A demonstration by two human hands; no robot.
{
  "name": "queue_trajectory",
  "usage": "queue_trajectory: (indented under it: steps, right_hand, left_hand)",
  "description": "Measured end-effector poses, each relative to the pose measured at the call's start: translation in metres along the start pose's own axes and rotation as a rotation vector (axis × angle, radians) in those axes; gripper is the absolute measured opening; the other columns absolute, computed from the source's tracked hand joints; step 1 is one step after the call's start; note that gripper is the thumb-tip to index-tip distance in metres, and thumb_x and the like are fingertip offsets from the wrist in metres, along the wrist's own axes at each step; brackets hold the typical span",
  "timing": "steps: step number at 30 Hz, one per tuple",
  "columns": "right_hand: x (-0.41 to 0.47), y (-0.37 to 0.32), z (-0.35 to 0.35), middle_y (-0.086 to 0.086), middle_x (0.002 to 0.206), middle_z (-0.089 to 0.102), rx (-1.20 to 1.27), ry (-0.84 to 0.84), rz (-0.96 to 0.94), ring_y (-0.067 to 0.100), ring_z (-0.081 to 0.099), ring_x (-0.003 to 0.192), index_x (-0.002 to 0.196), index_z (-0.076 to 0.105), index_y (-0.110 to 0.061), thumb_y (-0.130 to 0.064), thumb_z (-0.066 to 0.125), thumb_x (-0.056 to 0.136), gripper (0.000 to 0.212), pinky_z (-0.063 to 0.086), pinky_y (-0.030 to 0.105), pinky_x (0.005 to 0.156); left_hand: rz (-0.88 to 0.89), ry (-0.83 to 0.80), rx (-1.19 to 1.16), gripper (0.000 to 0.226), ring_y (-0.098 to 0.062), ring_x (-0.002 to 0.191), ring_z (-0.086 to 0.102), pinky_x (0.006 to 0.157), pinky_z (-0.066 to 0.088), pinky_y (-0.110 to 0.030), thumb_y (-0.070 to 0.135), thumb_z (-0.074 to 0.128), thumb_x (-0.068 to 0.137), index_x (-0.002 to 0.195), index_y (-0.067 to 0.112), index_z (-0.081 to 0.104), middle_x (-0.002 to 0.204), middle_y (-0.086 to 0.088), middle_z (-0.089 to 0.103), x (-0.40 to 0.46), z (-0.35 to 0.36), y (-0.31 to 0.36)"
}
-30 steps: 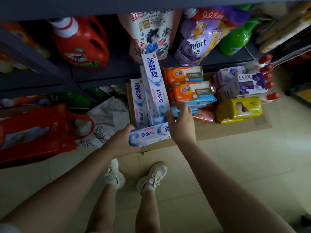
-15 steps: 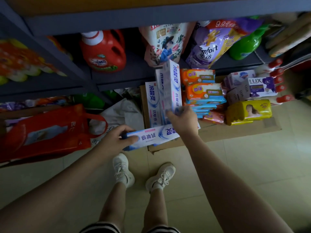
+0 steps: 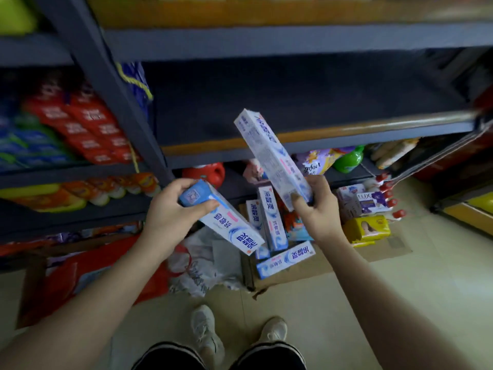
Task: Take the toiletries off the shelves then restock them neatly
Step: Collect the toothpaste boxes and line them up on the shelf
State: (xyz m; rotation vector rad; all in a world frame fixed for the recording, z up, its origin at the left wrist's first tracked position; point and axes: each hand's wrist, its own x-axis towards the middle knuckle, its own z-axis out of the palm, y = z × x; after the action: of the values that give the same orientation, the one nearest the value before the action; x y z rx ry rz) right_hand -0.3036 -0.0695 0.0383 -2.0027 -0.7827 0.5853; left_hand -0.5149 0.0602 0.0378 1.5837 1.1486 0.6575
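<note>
- The task's things here are toothpaste boxes, and two of them are in the air in front of the shelving: one toothpaste box (image 3: pixel 272 158) is raised and tilted, its far end pointing up toward the dark middle shelf (image 3: pixel 293 102), which shows no goods in the part in view.
- The right hand (image 3: pixel 317 206) grips that raised box by its lower end, fingers and thumb curled round it; holding it by the tail likely leaves the long body free to slide onto the shelf end first.
- The left hand (image 3: pixel 170 212) holds a second toothpaste box (image 3: pixel 226 222) by its upper end, thumb across the top face and fingers wrapped beneath, the box slanting down and to the right; it looks parked low, waiting its turn.
- Below, more toothpaste boxes (image 3: pixel 269 217) stand or lie on a flattened cardboard sheet (image 3: pixel 373 252) on the floor, one box lying flat (image 3: pixel 285 259) at the front.
- Just beside them on the cardboard sit a yellow soap pack (image 3: pixel 366 227) and a purple LUX box (image 3: pixel 369 202), apparently staged for restocking.
- Judging by this, the unloading seems done and the restocking of the middle shelf is starting.
- Further out, the left bay holds red and blue packets (image 3: pixel 80 129), and a red bag (image 3: pixel 80 276) lies on the floor to the left.
</note>
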Motion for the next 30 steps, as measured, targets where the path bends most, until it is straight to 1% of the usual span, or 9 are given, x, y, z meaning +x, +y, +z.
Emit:
queue_trajectory:
  steps: [3, 8, 12, 15, 16, 18, 21, 25, 30]
  right_hand:
    - [0.031, -0.043, 0.019, -0.005, 0.079, 0.057, -0.051, 0.098, -0.083, 0.003, 0.053, 0.064, 0.097, 0.047, -0.011, -0.025, 0.066, 0.083, 0.028, 0.035, 0.015, 0.053]
    - [0.090, -0.069, 0.067, 0.020, 0.113, 0.059, -0.106, 0.058, -0.098, 0.035, 0.058, 0.101, 0.119, 0.039, -0.003, -0.031, 0.064, 0.085, 0.051, 0.049, 0.044, 0.081]
    - [0.124, -0.060, 0.097, 0.020, 0.121, 0.055, -0.406, 0.028, -0.105, 0.036, 0.046, 0.112, 0.121, 0.040, -0.002, -0.042, 0.057, 0.088, 0.055, 0.039, 0.043, 0.089]
    - [0.126, -0.052, 0.097, 0.018, 0.130, 0.048, -0.447, 0.094, -0.366, 0.036, 0.042, 0.116, 0.129, 0.043, -0.003, -0.050, 0.053, 0.087, 0.064, 0.031, 0.040, 0.094]
    - [0.119, -0.047, 0.095, 0.017, 0.124, 0.051, -0.352, 0.045, -0.514, 0.034, 0.046, 0.110, 0.126, 0.048, -0.002, -0.051, 0.051, 0.086, 0.063, 0.033, 0.037, 0.091]
    - [0.094, -0.038, 0.085, 0.011, 0.114, 0.056, -0.181, -0.252, -0.650, 0.026, 0.050, 0.105, 0.122, 0.053, -0.006, -0.057, 0.051, 0.080, 0.066, 0.036, 0.027, 0.085]
    - [0.074, -0.024, 0.081, 0.005, 0.114, 0.059, -0.276, -0.579, -0.692, 0.019, 0.050, 0.107, 0.125, 0.052, -0.012, -0.063, 0.062, 0.068, 0.078, 0.038, 0.023, 0.085]
    - [0.064, -0.021, 0.094, 0.015, 0.093, 0.061, -0.391, -0.547, -0.778, 0.033, 0.058, 0.088, 0.109, 0.059, -0.004, -0.041, 0.069, 0.069, 0.055, 0.042, 0.032, 0.069]
    - [0.054, -0.017, 0.097, 0.017, 0.097, 0.062, -0.314, -0.553, -0.734, 0.037, 0.058, 0.091, 0.109, 0.058, -0.002, -0.013, 0.072, 0.073, 0.040, 0.048, 0.038, 0.064]
  left_hand:
    - [0.096, 0.003, -0.007, 0.033, 0.000, 0.067, 0.058, 0.065, 0.048, -0.020, 0.016, 0.083, 0.064, 0.081, 0.032, 0.060, 0.080, 0.010, 0.066, 0.011, -0.013, 0.030]
    - [0.180, -0.060, 0.099, 0.044, 0.008, 0.072, 0.056, 0.065, 0.048, -0.016, 0.017, 0.082, 0.066, 0.088, 0.042, 0.053, 0.086, 0.018, 0.061, 0.016, -0.027, 0.043]
    - [0.176, -0.084, 0.197, 0.050, 0.000, 0.088, 0.060, 0.074, 0.052, -0.027, 0.018, 0.082, 0.067, 0.092, 0.047, 0.050, 0.096, 0.022, 0.058, 0.020, -0.030, 0.033]
    - [0.218, -0.073, 0.274, 0.044, -0.002, 0.093, 0.059, 0.078, 0.051, -0.023, 0.026, 0.083, 0.065, 0.092, 0.044, 0.053, 0.100, 0.023, 0.058, 0.022, -0.026, 0.024]
    - [0.259, -0.065, 0.297, 0.041, 0.002, 0.095, 0.057, 0.079, 0.048, -0.017, 0.032, 0.082, 0.065, 0.094, 0.043, 0.055, 0.100, 0.025, 0.057, 0.022, -0.025, 0.022]
    - [0.351, -0.052, 0.324, 0.040, 0.014, 0.096, 0.052, 0.080, 0.042, -0.007, 0.041, 0.076, 0.066, 0.100, 0.039, 0.056, 0.097, 0.027, 0.057, 0.021, -0.022, 0.022]
    - [0.493, -0.036, 0.362, 0.039, 0.012, 0.101, 0.049, 0.088, 0.037, -0.004, 0.043, 0.065, 0.071, 0.106, 0.029, 0.054, 0.102, 0.018, 0.059, 0.020, -0.015, 0.022]
    - [0.554, -0.067, 0.362, 0.039, -0.002, 0.104, 0.052, 0.090, 0.041, -0.013, 0.040, 0.064, 0.075, 0.109, 0.026, 0.053, 0.110, 0.012, 0.054, 0.017, -0.011, 0.019]
    - [0.710, -0.097, 0.493, 0.041, -0.007, 0.110, 0.049, 0.092, 0.040, -0.015, 0.034, 0.061, 0.080, 0.117, 0.019, 0.051, 0.116, 0.006, 0.048, 0.013, -0.016, 0.012]
